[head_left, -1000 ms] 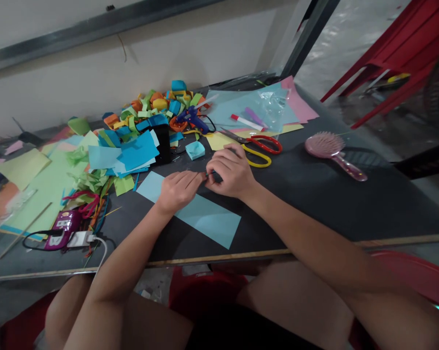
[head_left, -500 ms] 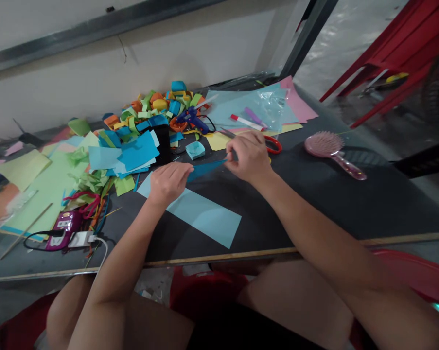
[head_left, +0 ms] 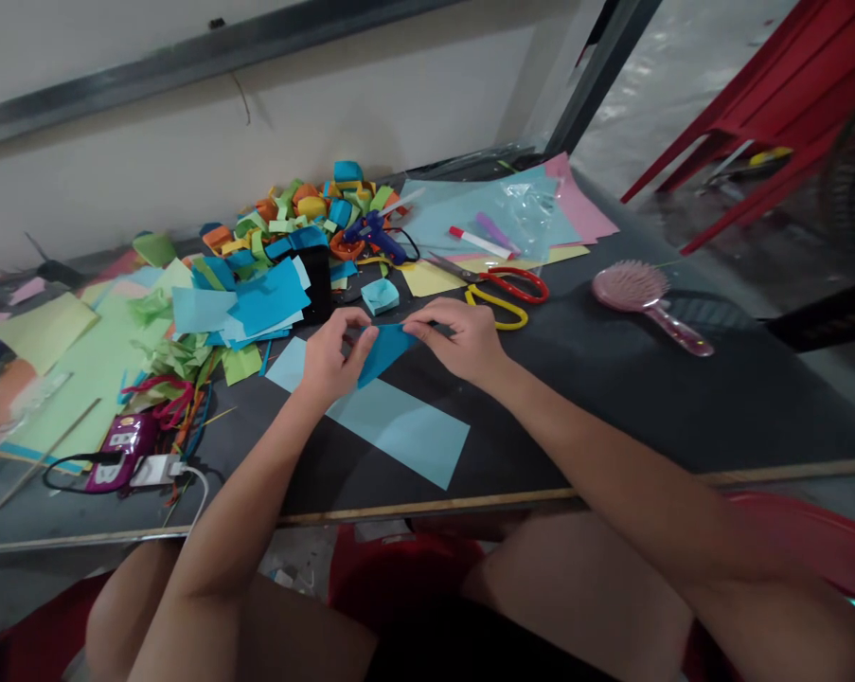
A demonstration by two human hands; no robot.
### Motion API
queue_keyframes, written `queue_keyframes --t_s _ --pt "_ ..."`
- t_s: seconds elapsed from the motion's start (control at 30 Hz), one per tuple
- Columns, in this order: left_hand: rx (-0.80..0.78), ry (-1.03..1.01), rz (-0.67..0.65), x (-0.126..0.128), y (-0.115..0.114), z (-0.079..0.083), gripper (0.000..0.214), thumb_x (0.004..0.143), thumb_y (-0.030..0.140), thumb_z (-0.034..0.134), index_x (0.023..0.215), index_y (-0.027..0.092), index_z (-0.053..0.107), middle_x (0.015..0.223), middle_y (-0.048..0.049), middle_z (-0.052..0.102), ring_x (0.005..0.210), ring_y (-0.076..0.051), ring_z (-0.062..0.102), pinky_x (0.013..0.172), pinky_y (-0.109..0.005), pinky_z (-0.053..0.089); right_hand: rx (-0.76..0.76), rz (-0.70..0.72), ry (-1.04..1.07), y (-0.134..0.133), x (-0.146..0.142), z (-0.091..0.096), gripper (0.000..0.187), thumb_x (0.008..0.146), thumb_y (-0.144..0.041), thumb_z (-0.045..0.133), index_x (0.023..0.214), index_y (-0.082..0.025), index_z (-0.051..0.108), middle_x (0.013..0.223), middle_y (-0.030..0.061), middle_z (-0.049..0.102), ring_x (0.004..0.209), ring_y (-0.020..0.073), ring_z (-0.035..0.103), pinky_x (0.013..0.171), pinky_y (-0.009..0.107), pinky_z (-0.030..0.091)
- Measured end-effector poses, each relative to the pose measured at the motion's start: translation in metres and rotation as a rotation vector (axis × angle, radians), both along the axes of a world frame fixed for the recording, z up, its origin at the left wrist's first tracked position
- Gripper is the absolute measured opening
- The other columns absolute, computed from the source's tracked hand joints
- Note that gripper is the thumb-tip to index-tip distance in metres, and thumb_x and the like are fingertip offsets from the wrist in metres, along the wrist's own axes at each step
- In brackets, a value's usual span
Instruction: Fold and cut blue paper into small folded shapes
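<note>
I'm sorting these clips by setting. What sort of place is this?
Probably an informal paper-craft worktable: a heap of folded coloured paper pieces, a blue glue gun and scissors, with left hand and right hand pinching a blue paper strip.

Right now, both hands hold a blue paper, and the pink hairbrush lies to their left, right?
Not quite. The left hand and right hand do hold the blue paper, but the head view shows the hairbrush lying to their right.

I count one pink hairbrush (head_left: 640, 287) on the right, one glue gun (head_left: 375, 232) and two pens (head_left: 480, 242) far off. One light-blue sheet (head_left: 399, 431) lies near me, and one folded blue strip (head_left: 382, 349) is pinched between my left hand (head_left: 334, 365) and right hand (head_left: 462, 339).
</note>
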State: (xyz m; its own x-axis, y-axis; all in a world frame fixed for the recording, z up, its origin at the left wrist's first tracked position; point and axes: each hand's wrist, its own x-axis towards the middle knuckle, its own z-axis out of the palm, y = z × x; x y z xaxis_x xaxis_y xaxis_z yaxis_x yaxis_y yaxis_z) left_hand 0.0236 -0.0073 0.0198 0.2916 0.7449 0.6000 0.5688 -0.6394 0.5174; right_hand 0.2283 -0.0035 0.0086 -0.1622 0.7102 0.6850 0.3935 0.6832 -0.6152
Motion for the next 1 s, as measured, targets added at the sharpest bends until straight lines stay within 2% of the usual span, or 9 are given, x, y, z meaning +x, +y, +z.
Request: queue_keyframes --t_s 0.07,0.13,0.2,0.3,0.5,0.6,0.7,0.83,1.0 --pt "-0.14 -0.063 0.004 0.002 0.0 -0.001 0.035 0.094 0.051 0.047 0.098 0.019 0.06 0.075 -0.0016 0.064 0.06 -0.012 0.055 0.054 -0.023 0.04 -0.063 -0.016 0.043 -0.001 -0.001 -0.001 0.023 0.09 -0.038 0.061 0.08 -0.022 0.075 0.076 0.0033 0.075 0.069 0.0183 0.068 0.064 0.031 0.052" --pt "-0.204 -0.057 0.006 0.003 0.002 -0.002 0.042 0.093 0.056 0.046 0.083 0.019 0.061 0.059 0.0017 0.052 0.053 -0.011 0.046 0.049 -0.024 0.033 -0.104 -0.023 0.083 -0.001 -0.001 -0.001 0.022 0.089 -0.038 0.063 0.081 -0.022 0.076 0.078 0.0034 0.076 0.072 0.0193 0.07 0.064 0.031 0.052" --pt "-0.212 -0.051 0.006 0.003 0.004 -0.002 0.047 0.093 0.057 0.045 0.07 0.019 0.058 0.054 0.0022 0.045 0.05 -0.011 0.041 0.048 -0.025 0.029 -0.154 -0.033 0.124 0.0 -0.001 -0.002 0.02 0.087 -0.038 0.066 0.082 -0.023 0.077 0.081 0.0032 0.077 0.075 0.0204 0.071 0.066 0.032 0.053" --pt "-0.205 -0.06 0.005 0.003 0.006 -0.003 0.046 0.093 0.057 0.045 0.072 0.019 0.059 0.057 0.0017 0.048 0.052 -0.011 0.042 0.048 -0.025 0.029 -0.251 -0.051 0.148 0.003 0.0 -0.002 0.021 0.084 -0.041 0.067 0.083 -0.023 0.078 0.078 0.0025 0.077 0.071 0.0204 0.07 0.063 0.032 0.053" --pt "-0.241 -0.023 0.036 -0.004 0.009 0.003 0.045 0.09 0.055 0.053 0.064 0.019 0.059 0.046 0.0035 0.048 0.045 -0.01 0.043 0.049 -0.025 0.032 -0.387 -0.079 0.177 0.008 0.004 -0.004 0.028 0.083 -0.046 0.067 0.079 -0.021 0.077 0.054 -0.0003 0.066 0.05 0.016 0.063 0.052 0.029 0.048" --pt "-0.358 -0.044 -0.022 -0.009 0.01 0.008 0.052 0.091 0.056 0.048 0.057 0.018 0.058 0.046 0.0013 0.051 0.045 -0.01 0.046 0.049 -0.025 0.034 -0.436 -0.1 0.291 0.012 0.006 -0.006 0.032 0.08 -0.051 0.068 0.077 -0.02 0.075 0.054 -0.0005 0.064 0.049 0.0161 0.064 0.05 0.028 0.048" --pt "-0.451 -0.031 -0.102 -0.012 0.011 0.012 0.058 0.087 0.06 0.053 0.047 0.018 0.051 0.044 0.0021 0.041 0.043 -0.008 0.036 0.046 -0.026 0.026 -0.474 -0.103 0.381 0.017 0.009 -0.009 0.034 0.078 -0.052 0.069 0.076 -0.019 0.074 0.053 -0.0011 0.062 0.048 0.0158 0.064 0.047 0.027 0.047" --pt "-0.603 -0.077 -0.178 -0.012 0.013 0.012 0.049 0.081 0.059 0.063 0.054 0.018 0.062 0.042 0.0047 0.033 0.042 -0.007 0.026 0.043 -0.026 0.02 -0.489 -0.092 0.413 0.019 0.01 -0.009 0.032 0.078 -0.05 0.07 0.075 -0.019 0.074 0.052 -0.0014 0.06 0.047 0.0144 0.064 0.046 0.025 0.047" --pt "-0.676 -0.237 -0.239 -0.017 0.018 0.005 0.052 0.081 0.06 0.062 0.05 0.017 0.059 0.04 0.0048 0.034 0.039 -0.006 0.029 0.041 -0.025 0.023 -0.583 -0.048 0.492 0.019 0.01 -0.008 0.031 0.073 -0.049 0.075 0.075 -0.018 0.075 0.054 -0.0013 0.061 0.046 0.013 0.063 0.044 0.023 0.045"
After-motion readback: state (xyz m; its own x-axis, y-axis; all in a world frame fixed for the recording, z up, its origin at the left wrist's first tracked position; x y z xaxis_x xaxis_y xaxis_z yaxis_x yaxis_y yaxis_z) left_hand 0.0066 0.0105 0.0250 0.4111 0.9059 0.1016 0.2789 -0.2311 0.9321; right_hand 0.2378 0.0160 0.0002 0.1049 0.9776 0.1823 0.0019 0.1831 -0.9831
